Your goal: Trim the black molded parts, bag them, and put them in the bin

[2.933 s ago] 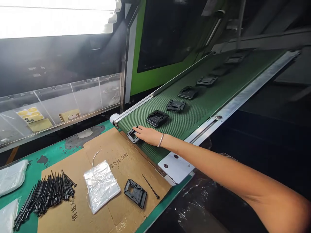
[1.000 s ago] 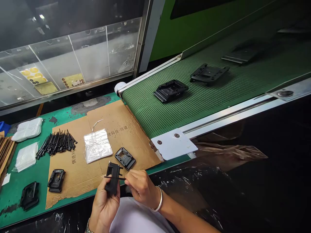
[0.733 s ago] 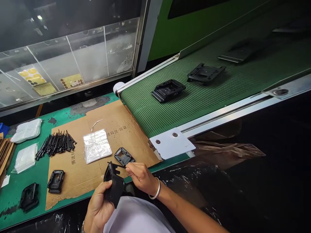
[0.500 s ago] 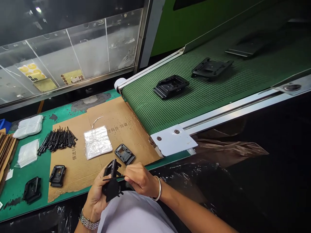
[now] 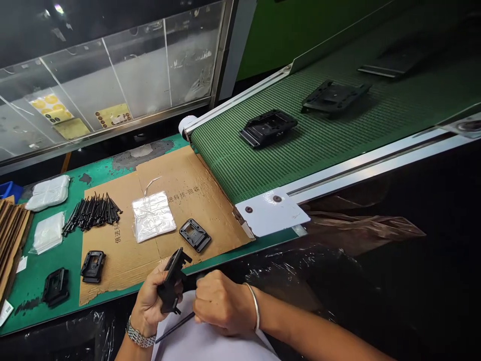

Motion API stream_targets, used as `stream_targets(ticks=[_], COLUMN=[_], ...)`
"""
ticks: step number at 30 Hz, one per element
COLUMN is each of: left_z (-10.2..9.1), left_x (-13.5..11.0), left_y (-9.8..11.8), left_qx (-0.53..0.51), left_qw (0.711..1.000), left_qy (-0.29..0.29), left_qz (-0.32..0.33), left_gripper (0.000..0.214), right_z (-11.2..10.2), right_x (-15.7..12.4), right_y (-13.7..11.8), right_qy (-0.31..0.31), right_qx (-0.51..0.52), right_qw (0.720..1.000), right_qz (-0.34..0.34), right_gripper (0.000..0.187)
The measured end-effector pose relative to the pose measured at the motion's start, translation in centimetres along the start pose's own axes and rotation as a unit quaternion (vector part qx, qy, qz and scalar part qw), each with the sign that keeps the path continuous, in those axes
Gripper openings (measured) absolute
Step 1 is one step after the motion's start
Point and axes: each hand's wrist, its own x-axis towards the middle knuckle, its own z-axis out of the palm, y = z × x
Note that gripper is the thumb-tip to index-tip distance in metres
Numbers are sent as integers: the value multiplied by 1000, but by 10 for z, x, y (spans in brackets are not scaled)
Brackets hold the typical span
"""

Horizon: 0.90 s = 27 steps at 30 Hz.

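My left hand, a metal watch on its wrist, is closed round the edge of a black plastic bracket with prongs. To its right, my right hand is a fist round a thin dark rod-like tool. The tool's tip points down and left, below the bracket and apart from it. Whether it is a blade or a file I cannot tell. Similar black brackets lie close by: one on the cardboard sheet, another on its left edge, a third on the green table.
A green conveyor belt slopes down from the right, carrying several black parts. Clear plastic bags, a pile of black pins, white bag stacks and stacked cardboard cover the table's left side.
My right hand has drawn the tool off the bracket and lowered it. The bracket has tilted in my left hand. The view has shifted slightly.
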Motion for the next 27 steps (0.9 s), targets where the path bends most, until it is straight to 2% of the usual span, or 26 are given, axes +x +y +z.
stream_targets(ticks=[4, 10, 14, 19, 22, 27], left_z=[6, 3, -5, -17, -25, -29], left_x=[0, -4, -10, -17, -19, -18], left_y=[-1, -11, -12, -3, 4, 12], left_qx=[17, 50, 96, 188, 275, 434], left_qw=[998, 989, 985, 971, 947, 866], left_qy=[16, 19, -21, -20, -55, -27], left_qz=[53, 136, 142, 147, 153, 248], left_gripper=[31, 37, 40, 47, 46, 32], right_z=[2, 6, 6, 6, 3, -4], right_x=[3, 12, 11, 9, 10, 18], right_y=[-7, -13, -9, 4, 7, 1], right_qy=[45, 19, 54, 52, 43, 11], right_qx=[20, -16, 24, 109, 157, 189], right_qw=[995, 983, 971, 948, 935, 951], right_qz=[89, 181, 231, 295, 316, 244], right_gripper=[36, 31, 31, 33, 35, 37])
